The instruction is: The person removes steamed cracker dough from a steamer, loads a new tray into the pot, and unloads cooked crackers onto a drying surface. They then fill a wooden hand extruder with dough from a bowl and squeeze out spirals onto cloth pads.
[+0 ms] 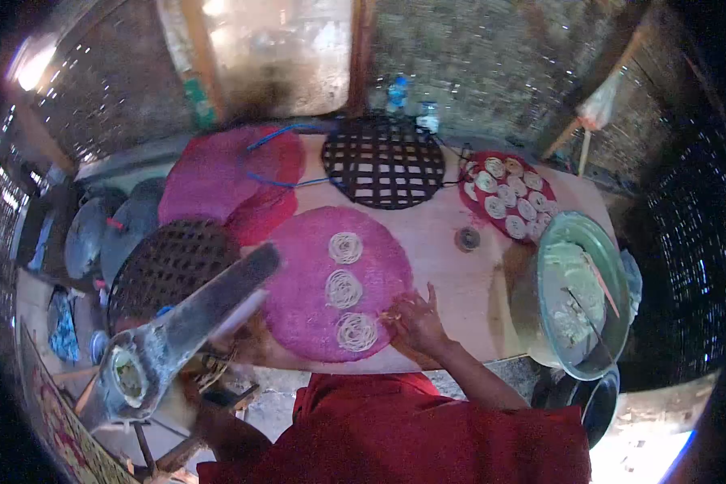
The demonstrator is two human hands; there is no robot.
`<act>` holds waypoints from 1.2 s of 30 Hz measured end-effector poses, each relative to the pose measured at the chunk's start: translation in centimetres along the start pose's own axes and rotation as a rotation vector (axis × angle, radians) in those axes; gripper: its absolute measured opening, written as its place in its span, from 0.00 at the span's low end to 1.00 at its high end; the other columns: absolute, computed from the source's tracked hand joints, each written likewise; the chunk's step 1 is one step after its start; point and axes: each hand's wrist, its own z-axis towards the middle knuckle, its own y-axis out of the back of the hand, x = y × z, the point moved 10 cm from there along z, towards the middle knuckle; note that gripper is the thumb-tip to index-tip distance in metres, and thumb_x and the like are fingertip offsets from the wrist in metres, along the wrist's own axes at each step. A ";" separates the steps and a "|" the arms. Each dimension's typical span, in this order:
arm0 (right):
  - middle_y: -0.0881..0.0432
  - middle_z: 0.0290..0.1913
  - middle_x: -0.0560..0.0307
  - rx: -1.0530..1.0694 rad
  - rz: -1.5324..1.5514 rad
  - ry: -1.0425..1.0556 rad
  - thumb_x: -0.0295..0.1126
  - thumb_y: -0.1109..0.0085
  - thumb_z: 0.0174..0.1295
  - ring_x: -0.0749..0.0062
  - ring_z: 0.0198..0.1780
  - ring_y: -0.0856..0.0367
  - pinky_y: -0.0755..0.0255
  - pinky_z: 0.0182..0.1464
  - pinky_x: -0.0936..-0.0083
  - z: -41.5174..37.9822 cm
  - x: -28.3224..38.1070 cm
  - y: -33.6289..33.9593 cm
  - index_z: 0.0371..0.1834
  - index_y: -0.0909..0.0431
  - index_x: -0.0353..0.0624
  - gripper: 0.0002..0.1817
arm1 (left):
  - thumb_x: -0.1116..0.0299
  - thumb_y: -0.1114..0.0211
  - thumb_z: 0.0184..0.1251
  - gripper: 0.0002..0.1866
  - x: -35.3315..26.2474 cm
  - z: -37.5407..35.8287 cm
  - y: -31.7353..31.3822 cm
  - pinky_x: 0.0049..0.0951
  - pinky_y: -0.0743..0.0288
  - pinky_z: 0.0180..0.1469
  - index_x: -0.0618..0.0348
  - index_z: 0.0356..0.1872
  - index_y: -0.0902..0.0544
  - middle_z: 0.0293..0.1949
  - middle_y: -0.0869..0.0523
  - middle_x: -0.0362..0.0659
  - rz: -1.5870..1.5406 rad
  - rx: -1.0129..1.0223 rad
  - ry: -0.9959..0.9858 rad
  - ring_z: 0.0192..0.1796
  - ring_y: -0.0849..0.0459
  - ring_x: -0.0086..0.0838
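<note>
Lying nr part-open rt hand [415, 321], pale coil [356, 331] looks round & stringy on pink mat [298, 282].

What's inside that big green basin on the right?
The basin holds a pale, lumpy mass, with a light stick and a dark stick in it. Whatever lies beneath is covered.

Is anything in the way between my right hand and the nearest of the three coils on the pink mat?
Nothing visible. The right hand is at the right side of the nearest coil, fingertips beside its edge; whether they touch is too blurred to tell.
</note>
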 end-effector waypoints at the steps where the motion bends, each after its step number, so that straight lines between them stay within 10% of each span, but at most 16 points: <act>1: 0.23 0.48 0.59 -0.040 0.100 -0.051 0.38 0.39 0.58 0.54 0.66 0.37 0.67 0.70 0.39 -1.0 -1.0 0.7 0.46 0.23 0.49 0.14 | 0.67 0.38 0.55 0.16 0.1 0.3 -1.2 0.42 0.30 0.48 0.62 0.44 0.24 0.42 0.22 0.50 0.026 0.035 -0.005 0.45 0.22 0.40; 7: 0.22 0.45 0.52 -0.689 0.943 -0.548 0.34 0.40 0.59 0.57 0.51 0.23 0.38 0.63 0.64 -13.3 -12.0 19.8 0.42 0.24 0.41 0.11 | 0.67 0.37 0.55 0.15 -0.1 2.7 -11.4 0.41 0.29 0.46 0.61 0.43 0.24 0.40 0.21 0.49 0.137 0.274 -0.096 0.43 0.21 0.40; 11: 0.23 0.52 0.48 -0.701 0.105 -0.940 0.38 0.44 0.60 0.57 0.53 0.24 0.37 0.60 0.60 -25.1 -21.2 29.0 0.49 0.23 0.43 0.16 | 0.67 0.37 0.54 0.15 -2.2 2.6 -17.6 0.40 0.28 0.44 0.60 0.42 0.24 0.39 0.21 0.49 0.180 0.409 -0.200 0.42 0.21 0.39; 13: 0.19 0.46 0.47 -0.125 -0.983 -1.167 0.39 0.47 0.59 0.57 0.51 0.22 0.47 0.63 0.47 -30.3 -22.6 28.5 0.47 0.22 0.45 0.16 | 0.67 0.37 0.54 0.14 -3.4 2.4 -20.3 0.39 0.28 0.44 0.60 0.42 0.23 0.39 0.21 0.48 0.200 0.465 -0.258 0.42 0.21 0.39; 15: 0.17 0.38 0.46 -0.361 -1.335 -0.803 0.38 0.50 0.60 0.56 0.49 0.20 0.56 0.62 0.36 -34.4 -22.8 27.3 0.42 0.20 0.45 0.14 | 0.67 0.37 0.54 0.14 -4.7 2.0 -22.8 0.39 0.28 0.43 0.59 0.42 0.23 0.38 0.21 0.48 0.217 0.515 -0.315 0.41 0.20 0.39; 18: 0.16 0.35 0.50 0.019 -0.638 -0.998 0.33 0.51 0.60 0.55 0.41 0.17 0.29 0.49 0.55 -37.7 -27.5 24.0 0.36 0.20 0.46 0.09 | 0.67 0.37 0.54 0.14 -6.7 1.3 -26.9 0.38 0.28 0.42 0.59 0.41 0.23 0.38 0.21 0.47 0.239 0.587 -0.414 0.40 0.20 0.38; 22: 0.16 0.31 0.50 0.215 -0.703 -0.965 0.36 0.47 0.61 0.59 0.31 0.16 0.24 0.28 0.65 -35.5 -21.6 28.6 0.42 0.20 0.47 0.11 | 0.66 0.37 0.53 0.14 -9.6 0.0 -32.0 0.37 0.27 0.40 0.58 0.40 0.23 0.37 0.20 0.47 0.255 0.666 -0.546 0.39 0.20 0.38; 26: 0.17 0.29 0.51 0.143 -0.536 -1.019 0.35 0.50 0.62 0.59 0.31 0.15 0.23 0.30 0.62 -34.3 -21.9 31.4 0.56 0.25 0.64 0.18 | 0.66 0.36 0.53 0.13 -12.9 -1.5 -36.4 0.36 0.27 0.39 0.57 0.40 0.23 0.36 0.20 0.46 0.254 0.735 -0.701 0.38 0.19 0.38; 36: 0.17 0.27 0.50 0.266 -0.429 -0.830 0.38 0.52 0.59 0.55 0.29 0.16 0.23 0.32 0.58 -31.4 -24.6 25.8 0.54 0.24 0.67 0.19 | 0.66 0.36 0.52 0.12 -21.0 -6.3 -45.1 0.34 0.25 0.36 0.56 0.38 0.22 0.33 0.20 0.44 0.182 0.850 -1.104 0.35 0.18 0.36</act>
